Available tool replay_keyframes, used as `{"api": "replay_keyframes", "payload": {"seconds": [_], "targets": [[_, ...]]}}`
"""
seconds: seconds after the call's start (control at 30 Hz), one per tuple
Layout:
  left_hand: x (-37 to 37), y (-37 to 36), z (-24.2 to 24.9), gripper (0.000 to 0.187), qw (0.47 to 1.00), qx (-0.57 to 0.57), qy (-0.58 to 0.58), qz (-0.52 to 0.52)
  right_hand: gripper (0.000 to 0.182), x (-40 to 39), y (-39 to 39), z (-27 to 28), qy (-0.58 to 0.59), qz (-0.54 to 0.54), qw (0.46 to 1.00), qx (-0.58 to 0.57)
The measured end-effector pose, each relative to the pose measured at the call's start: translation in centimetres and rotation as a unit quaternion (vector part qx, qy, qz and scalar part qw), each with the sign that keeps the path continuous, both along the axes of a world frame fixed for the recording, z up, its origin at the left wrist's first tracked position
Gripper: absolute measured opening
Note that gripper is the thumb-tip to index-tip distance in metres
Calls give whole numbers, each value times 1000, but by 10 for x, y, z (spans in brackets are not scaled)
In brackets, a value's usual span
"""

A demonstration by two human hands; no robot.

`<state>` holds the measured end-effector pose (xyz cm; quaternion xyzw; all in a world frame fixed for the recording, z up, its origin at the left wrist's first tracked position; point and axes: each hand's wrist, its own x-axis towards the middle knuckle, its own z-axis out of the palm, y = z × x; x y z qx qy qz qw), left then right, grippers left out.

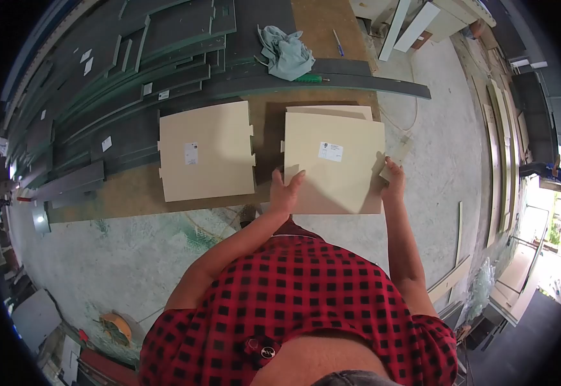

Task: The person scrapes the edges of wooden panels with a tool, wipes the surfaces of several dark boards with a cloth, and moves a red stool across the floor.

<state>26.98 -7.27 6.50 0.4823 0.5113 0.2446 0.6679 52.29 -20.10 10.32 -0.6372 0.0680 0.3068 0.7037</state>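
A cream-coloured panel [344,183] with a white printed label [330,152] is between my two hands, at the near edge of the table. My left hand [285,193] holds its left edge near the lower corner, the thumb lying over the top face. On the opposite edge my right hand [393,180] is closed, with its fingers partly hidden. Under its far side, another cream panel [338,110] shows a strip. Left of these lies a separate cream panel [216,177] with small tabs on its side edges and a label.
Long dark boards [184,29] lie in stacks over the left and back of the brown table [325,19]. A crumpled grey cloth [285,55], a green-handled tool [309,78] and a pen [339,44] rest at the back. Boards [502,161] line the right side of the floor.
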Motion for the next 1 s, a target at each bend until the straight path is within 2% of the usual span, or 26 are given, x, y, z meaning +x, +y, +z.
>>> {"api": "replay_keyframes", "payload": {"seconds": [0.07,0.1,0.17,0.27,0.37,0.43,0.5,0.57,0.63,0.67,0.73,0.87,1.0], "targets": [[13,5,-6,86,996,-19,63,-68,37,14,4,-2,4,-2,1000,-27],[19,5,-8,86,996,-21,64,-62,38,21,7,-6,0,-5,999,-38],[31,10,1,101,988,-39,138,-66,38,33,15,-14,-2,-1,999,-51],[43,17,-10,109,985,-58,145,-78,38,48,23,-27,-15,14,996,-83],[51,17,-3,113,979,-72,174,-82,39,61,29,-40,0,52,997,-52],[56,20,9,114,976,-99,178,-74,27,67,33,-48,-4,52,998,-43],[59,21,10,115,973,-124,181,-65,28,73,35,-54,2,60,997,-41],[60,22,8,115,969,-103,205,-92,28,75,37,-57,10,68,997,-38],[60,23,11,114,963,-104,223,-109,41,75,37,-55,18,77,996,-40],[61,24,13,113,957,-104,239,-127,41,73,38,-53,20,77,996,-39],[59,29,10,111,951,-103,254,-146,29,72,41,-51,-2,66,996,-59],[57,31,16,107,947,-88,254,-176,29,75,38,-61,21,64,997,-33],[61,22,-6,100,949,-48,270,-157,33,71,39,-58,-2,65,997,-48]]}}
